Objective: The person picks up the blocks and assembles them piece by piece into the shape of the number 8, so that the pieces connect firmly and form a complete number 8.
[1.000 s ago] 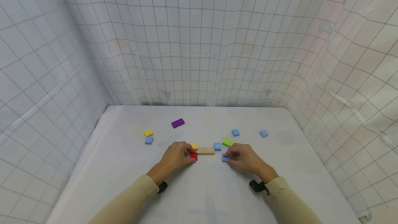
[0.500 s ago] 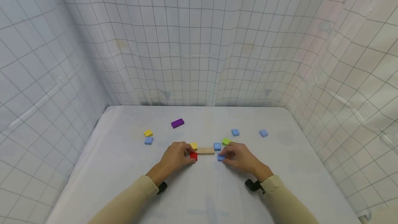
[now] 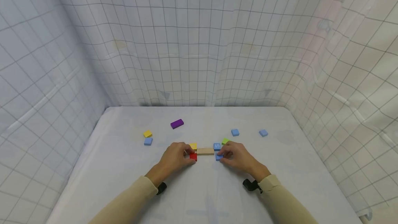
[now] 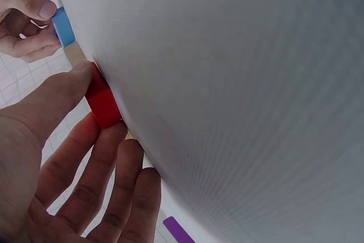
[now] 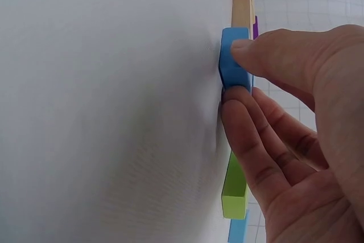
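Note:
My left hand (image 3: 175,156) pinches a red block (image 3: 193,157) between thumb and fingers at the left end of a plain wooden block (image 3: 205,151). At the other end, my right hand (image 3: 237,155) grips a blue block (image 3: 219,157), its thumb on the near face in the right wrist view. Just behind the red block sits a yellow block (image 3: 193,146), partly covered by the left fingers. A blue block marked 5 (image 3: 217,146) lies behind the gripped blue one. Beside the right hand, a green block (image 3: 225,141) is partly hidden.
A purple block (image 3: 177,123) lies farther back. To the left are a yellow block (image 3: 148,133) and a blue block (image 3: 148,141). Two blue blocks (image 3: 235,132) sit at the back right. Gridded white curtains (image 3: 199,44) enclose the white table (image 3: 199,193).
My right hand has slid the blue block leftward, up to the right end of the wooden block. The left hand keeps its grip on the red block in the same place.

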`<state>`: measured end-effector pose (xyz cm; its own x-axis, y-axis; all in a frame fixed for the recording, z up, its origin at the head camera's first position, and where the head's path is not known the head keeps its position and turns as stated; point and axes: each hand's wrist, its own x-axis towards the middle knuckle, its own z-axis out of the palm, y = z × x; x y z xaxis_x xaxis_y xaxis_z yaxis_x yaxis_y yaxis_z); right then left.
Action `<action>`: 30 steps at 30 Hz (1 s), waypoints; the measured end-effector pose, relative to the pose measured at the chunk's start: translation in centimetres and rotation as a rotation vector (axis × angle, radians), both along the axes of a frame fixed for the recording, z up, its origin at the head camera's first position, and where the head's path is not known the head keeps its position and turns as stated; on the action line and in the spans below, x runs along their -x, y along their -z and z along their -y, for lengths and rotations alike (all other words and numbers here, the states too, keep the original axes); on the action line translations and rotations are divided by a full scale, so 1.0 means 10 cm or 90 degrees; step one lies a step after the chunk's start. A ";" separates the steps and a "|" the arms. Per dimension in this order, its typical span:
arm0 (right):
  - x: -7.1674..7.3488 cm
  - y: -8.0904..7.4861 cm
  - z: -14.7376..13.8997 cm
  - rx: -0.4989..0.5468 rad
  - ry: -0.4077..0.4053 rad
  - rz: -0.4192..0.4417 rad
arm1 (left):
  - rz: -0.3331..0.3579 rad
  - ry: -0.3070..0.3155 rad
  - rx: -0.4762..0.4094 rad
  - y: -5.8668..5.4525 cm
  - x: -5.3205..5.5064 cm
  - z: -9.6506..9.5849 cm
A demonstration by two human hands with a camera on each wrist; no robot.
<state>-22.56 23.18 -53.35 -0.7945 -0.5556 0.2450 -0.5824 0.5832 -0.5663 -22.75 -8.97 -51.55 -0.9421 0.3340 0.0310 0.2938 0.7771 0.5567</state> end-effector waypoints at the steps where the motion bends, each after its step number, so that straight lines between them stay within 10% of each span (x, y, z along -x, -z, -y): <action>1: 0.00 0.00 0.00 0.000 0.000 0.000 | 0.001 -0.001 -0.001 0.00 0.00 0.00; 30: -0.01 -0.03 0.05 0.008 -0.006 0.010 | 0.004 -0.005 0.001 -0.01 -0.02 -0.01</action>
